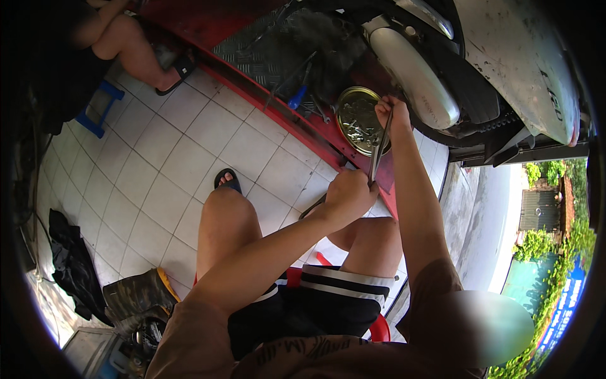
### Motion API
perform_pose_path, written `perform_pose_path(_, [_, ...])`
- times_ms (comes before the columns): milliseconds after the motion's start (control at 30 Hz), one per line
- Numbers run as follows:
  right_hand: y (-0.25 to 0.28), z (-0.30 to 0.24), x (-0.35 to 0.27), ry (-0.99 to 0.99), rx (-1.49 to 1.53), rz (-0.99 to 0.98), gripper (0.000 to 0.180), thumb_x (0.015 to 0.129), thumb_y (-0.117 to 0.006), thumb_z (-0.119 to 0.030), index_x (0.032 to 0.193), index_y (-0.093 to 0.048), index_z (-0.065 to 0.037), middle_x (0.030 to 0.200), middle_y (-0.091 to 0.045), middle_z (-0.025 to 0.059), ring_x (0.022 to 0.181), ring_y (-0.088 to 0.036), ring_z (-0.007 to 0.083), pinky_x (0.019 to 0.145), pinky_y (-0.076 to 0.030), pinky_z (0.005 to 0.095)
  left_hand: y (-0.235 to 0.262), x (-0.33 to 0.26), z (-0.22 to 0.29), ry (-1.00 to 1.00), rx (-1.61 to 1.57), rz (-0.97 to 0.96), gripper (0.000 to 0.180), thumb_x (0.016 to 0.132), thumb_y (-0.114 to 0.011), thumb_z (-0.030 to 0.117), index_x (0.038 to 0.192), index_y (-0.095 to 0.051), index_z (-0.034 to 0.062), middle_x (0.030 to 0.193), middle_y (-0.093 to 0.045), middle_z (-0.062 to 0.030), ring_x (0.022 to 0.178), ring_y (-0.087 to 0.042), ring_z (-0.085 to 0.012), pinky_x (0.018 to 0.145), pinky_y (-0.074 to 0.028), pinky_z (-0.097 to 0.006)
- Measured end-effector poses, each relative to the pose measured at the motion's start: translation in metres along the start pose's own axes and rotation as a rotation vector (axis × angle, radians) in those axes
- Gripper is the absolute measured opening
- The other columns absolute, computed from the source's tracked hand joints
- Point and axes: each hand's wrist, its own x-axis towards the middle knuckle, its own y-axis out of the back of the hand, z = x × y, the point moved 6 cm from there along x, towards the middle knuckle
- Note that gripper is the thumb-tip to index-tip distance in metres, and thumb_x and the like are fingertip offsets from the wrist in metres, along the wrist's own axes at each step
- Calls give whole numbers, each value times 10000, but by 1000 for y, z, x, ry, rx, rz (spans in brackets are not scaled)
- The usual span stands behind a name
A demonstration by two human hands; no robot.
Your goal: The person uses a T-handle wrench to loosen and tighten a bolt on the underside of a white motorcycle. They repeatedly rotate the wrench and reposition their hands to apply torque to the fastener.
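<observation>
My left hand (349,197) is closed in a fist around a long silver metal tool (377,158); its exact kind is hard to make out. A dark handle-like end (314,206) sticks out on the other side of that fist. Farther out, beside the motorbike, my right hand (392,115) pinches the thin dark upper end of the same metal piece, or of a rod lined up with it. Just left of my right hand, a round tin with a gold rim (339,118) holds many small bolts and screws.
A motorbike (413,76) stands on a red platform (278,114) at the upper right. Near the tin lie a blue-handled screwdriver (298,96) and a wrench (323,114). A person's leg (131,50) and a blue stool (101,108) are at the upper left; boots (139,297) stand lower left.
</observation>
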Motion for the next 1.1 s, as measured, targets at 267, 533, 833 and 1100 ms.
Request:
perform_pose_path(267, [77,47,-23,-31,-127,-31,183,947,-422,-35,1079,-498,-137,762,-444,71,524,-359,102,486,-322,250,-23,-27,10,-163,306,-187,276,832,-628,248,780,-688,-17,740,-654,-198,686,-660,-361,679,-542,-461])
perform_pose_path(533, [110,69,-22,-197,-214,204,16,955,-486,-125,949,-489,-139,737,-491,48,519,-395,104,471,-326,242,-28,-26,-1,-205,510,-280,190,799,-634,188,790,-703,11,720,-671,-171,704,-693,-323,640,-556,-407])
perform_pose_path(833, [81,26,-46,-229,300,76,132,969,-429,-135,891,-485,-44,626,-349,-11,493,-319,87,448,-279,236,-32,-19,-16,-222,661,-200,176,722,-694,176,776,-695,8,725,-678,-148,684,-686,-306,723,-552,-381])
perform_pose_path(1100, [-55,75,-189,-298,-11,-369,137,989,-462,-158,976,-535,-43,754,-459,20,681,-415,130,661,-382,261,46,22,-5,-61,307,-65,243,730,-661,186,717,-650,-57,698,-651,-235,708,-660,-389,694,-519,-429])
